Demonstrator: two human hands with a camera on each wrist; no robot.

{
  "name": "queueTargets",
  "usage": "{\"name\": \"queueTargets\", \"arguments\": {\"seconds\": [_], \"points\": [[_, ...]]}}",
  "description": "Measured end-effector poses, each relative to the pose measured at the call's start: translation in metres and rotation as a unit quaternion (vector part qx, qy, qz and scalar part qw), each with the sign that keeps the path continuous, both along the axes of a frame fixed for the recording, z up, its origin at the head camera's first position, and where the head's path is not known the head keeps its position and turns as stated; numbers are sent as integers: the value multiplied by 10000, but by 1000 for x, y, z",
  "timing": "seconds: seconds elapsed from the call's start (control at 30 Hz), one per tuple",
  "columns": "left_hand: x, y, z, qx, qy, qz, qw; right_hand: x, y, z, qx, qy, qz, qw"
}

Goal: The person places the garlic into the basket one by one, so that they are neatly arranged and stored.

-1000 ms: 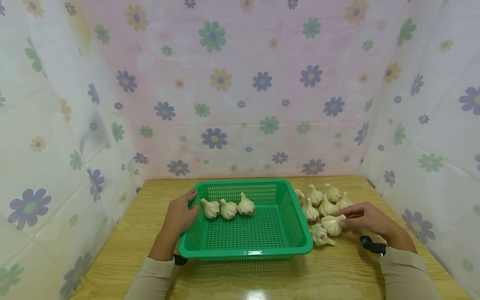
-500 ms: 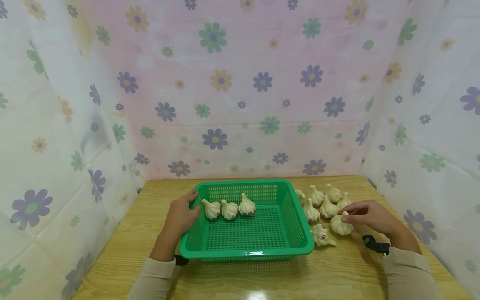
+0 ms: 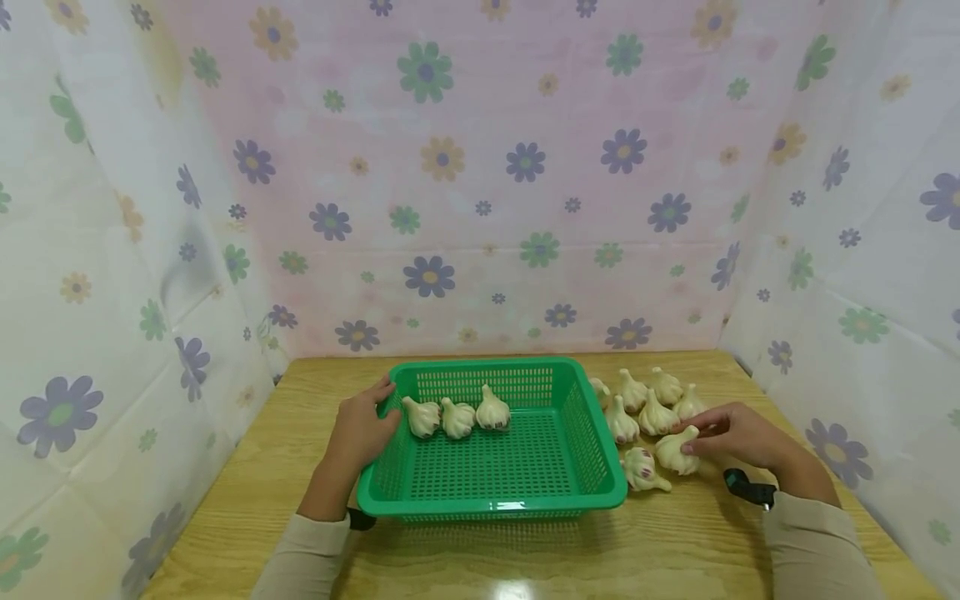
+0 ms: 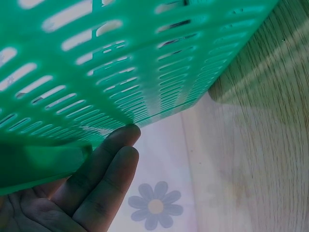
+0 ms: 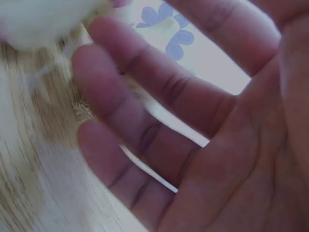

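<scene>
My left hand (image 3: 362,429) grips the left rim of a green plastic basket (image 3: 491,507), with its thumb over the rim. In the left wrist view, fingers (image 4: 118,171) reach under the rim along the slotted outer wall. Three garlic bulbs sit in a row inside, the rightmost garlic bulb (image 3: 492,412) with its stem up. My right hand (image 3: 746,435) pinches another garlic bulb (image 3: 675,452) at its stem, right of the basket. That bulb tilts, its stem towards the thumb. In the right wrist view, a pale part of a bulb (image 5: 43,21) shows beyond the fingertips.
Several garlic bulbs (image 3: 657,414) cluster right of the basket, close to its wall. One garlic bulb (image 3: 642,469) lies on its side in front of them. The wooden table (image 3: 675,550) is bounded by a flowered cloth (image 3: 495,208) behind and at both sides.
My right hand has shifted the pinched garlic bulb right, apart from the bulb lying in front, and turned it upright, then tilted it again. My left hand and the basket have stayed in place.
</scene>
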State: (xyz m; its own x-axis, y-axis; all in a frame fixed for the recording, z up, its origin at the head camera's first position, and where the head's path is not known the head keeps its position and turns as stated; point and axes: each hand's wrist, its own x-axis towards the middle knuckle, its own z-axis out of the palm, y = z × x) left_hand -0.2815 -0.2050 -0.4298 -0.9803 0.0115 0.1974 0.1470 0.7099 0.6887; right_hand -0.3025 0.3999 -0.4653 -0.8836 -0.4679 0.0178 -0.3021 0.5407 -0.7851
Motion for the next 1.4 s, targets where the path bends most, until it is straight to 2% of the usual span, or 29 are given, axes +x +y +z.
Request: {"name": "queueTargets", "arguments": {"seconds": [0.57, 0.8, 0.93, 1.03, 1.27, 1.4], "points": [[-2, 0, -2, -43, 52, -7, 10000, 0, -1, 0, 770, -156, 258, 9966], [0, 0, 0, -71, 43, -36, 10000, 1, 1, 4, 556, -267, 226, 9978], [0, -1, -3, -30, -16, -20, 10000, 4, 1, 6, 379, -356, 213, 9984], [1, -2, -5, -2, -65, 7, 10000, 6, 2, 8, 373, -288, 147, 9988], [1, -2, -4, -18, -15, -31, 10000, 12, -2, 19, 346, 193, 126, 9991], [0, -2, -1, -14, 75, -49, 10000, 11, -6, 24, 314, 259, -143, 9991]]}}
